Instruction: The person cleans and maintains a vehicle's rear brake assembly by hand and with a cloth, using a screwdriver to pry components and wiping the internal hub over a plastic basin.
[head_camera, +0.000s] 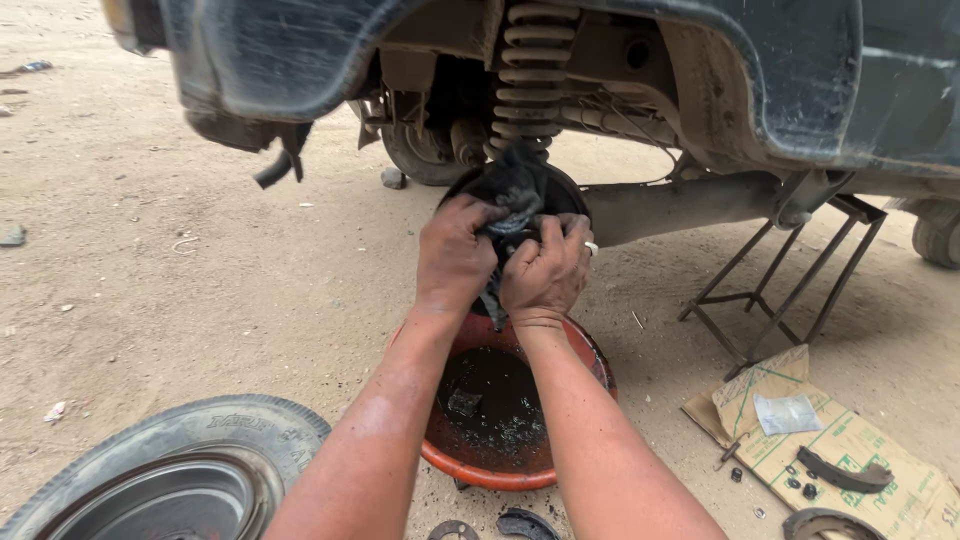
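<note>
Both hands clamped on a dark rag (512, 190) at the brake hub (560, 195) under the coil spring (530, 75): L hand (455, 255), R hand (548, 270). Orange basin (480, 465) sat right below, wheel (175, 480) w/ tyre lay at lower left

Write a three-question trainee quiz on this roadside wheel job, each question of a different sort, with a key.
1. True or false: both the left hand and the right hand press a dark rag against the round brake plate.
2. What sits on the ground right under the hands? A) a blue bucket B) an orange basin holding dark liquid C) a toolbox
3. Fill in: the removed wheel lies flat at the ___ left of the picture.

Key
1. True
2. B
3. lower; curved brake shoes rest on flattened cardboard to the right, near a metal stand under the car.
</note>
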